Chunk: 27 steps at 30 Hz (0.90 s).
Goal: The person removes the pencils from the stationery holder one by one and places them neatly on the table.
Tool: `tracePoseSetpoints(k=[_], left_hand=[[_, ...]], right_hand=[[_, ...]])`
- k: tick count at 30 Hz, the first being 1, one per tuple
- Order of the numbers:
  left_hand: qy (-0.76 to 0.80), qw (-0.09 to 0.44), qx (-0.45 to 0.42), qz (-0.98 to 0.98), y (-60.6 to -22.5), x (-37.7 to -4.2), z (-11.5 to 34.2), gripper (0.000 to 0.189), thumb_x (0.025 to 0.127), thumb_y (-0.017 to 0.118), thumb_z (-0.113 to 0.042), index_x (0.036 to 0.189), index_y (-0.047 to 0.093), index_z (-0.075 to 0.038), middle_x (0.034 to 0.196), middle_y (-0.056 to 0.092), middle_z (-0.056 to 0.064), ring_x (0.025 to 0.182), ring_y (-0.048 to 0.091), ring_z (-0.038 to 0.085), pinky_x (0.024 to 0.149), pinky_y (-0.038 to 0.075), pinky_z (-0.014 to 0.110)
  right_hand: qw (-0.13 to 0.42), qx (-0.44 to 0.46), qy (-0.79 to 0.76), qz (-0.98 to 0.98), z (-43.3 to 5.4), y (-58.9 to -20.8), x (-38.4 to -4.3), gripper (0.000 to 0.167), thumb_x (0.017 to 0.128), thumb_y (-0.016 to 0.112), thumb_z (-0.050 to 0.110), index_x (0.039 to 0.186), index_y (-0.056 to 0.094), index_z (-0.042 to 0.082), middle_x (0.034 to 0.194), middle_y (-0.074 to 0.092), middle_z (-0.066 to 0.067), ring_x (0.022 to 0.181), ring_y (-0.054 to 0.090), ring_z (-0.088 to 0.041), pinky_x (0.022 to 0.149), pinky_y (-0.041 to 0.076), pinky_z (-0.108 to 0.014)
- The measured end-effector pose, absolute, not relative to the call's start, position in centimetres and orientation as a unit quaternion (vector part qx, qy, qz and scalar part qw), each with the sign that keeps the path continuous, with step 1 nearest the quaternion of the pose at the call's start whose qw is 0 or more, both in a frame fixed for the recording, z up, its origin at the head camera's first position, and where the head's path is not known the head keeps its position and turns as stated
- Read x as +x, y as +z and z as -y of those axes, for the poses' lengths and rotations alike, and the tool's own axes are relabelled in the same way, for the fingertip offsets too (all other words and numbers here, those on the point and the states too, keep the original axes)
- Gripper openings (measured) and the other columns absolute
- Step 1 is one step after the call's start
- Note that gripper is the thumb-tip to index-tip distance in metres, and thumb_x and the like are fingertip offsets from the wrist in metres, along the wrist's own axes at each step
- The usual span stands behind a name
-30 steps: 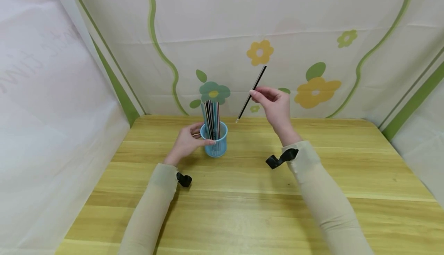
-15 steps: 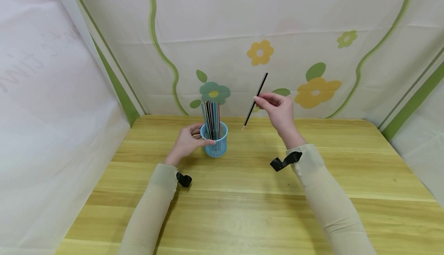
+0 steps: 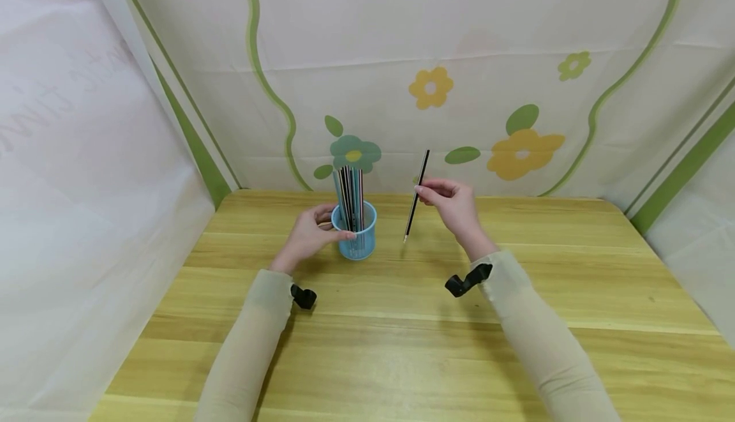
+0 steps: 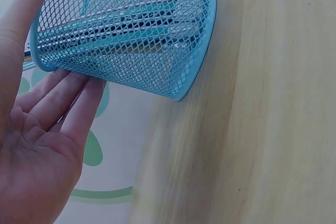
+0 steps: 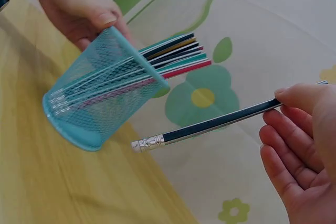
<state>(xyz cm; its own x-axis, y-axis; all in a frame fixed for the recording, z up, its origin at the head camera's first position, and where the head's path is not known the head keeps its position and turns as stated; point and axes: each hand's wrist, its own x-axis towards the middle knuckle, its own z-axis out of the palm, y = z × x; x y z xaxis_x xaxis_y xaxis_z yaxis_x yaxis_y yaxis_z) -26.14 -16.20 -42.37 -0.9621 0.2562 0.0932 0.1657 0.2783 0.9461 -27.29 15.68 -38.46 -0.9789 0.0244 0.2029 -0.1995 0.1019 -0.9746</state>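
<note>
A light blue mesh pencil cup (image 3: 365,243) stands upright on the table, holding several striped pencils (image 3: 351,192) with their eraser ends down. My left hand (image 3: 310,237) grips the cup from its left side, thumb over the near rim and fingers behind. In my right hand (image 3: 453,208), thumb and fingertips pinch a black-and-white striped pencil (image 5: 210,123) near its middle. Its white eraser and silver ferrule (image 5: 155,141) point down, and it leans slightly, to the right of the cup and apart from it. The left wrist view shows the cup's mesh wall (image 4: 131,30) with pencil ends inside.
The wooden table (image 3: 367,345) reaches back to a white cloth backdrop (image 3: 373,20) printed with flowers and leaves. Another white cloth (image 3: 86,154) hangs along the left side. Black straps (image 3: 467,280) are on both wrists.
My right hand has lowered the pencil toward the table, and the pencil stands more upright. The left hand and the cup have stayed in place.
</note>
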Motion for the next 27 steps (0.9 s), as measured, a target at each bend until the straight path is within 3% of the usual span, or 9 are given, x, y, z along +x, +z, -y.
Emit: tracePoseSetpoints(k=[14, 27], left_hand=[[0.587, 0.041, 0.119, -0.8, -42.6, -26.4, 16.3, 0.072, 0.075, 0.094, -0.028, 0.135, 0.061, -0.006, 0.128, 0.066, 0.005, 0.115, 0.065, 0.022, 0.099, 0.054, 0.037], [0.584, 0.043, 0.123, -0.801, -42.8, -26.6, 16.4, 0.077, 0.074, 0.094, -0.032, 0.138, 0.06, -0.006, 0.129, 0.065, 0.006, 0.115, 0.065, 0.023, 0.099, 0.054, 0.039]], right_hand=[[-0.027, 0.022, 0.672, 0.739, -14.3, -42.9, -27.5, 0.032, 0.092, 0.08, 0.015, 0.114, 0.072, -0.008, 0.097, 0.075, -0.015, 0.095, 0.071, -0.042, 0.086, 0.06, -0.047], [-0.07, 0.012, 0.665, 0.743, -13.0, -45.0, -27.8, 0.03, 0.093, 0.077, 0.011, 0.115, 0.073, -0.009, 0.097, 0.075, -0.017, 0.078, 0.074, -0.024, 0.076, 0.063, -0.037]])
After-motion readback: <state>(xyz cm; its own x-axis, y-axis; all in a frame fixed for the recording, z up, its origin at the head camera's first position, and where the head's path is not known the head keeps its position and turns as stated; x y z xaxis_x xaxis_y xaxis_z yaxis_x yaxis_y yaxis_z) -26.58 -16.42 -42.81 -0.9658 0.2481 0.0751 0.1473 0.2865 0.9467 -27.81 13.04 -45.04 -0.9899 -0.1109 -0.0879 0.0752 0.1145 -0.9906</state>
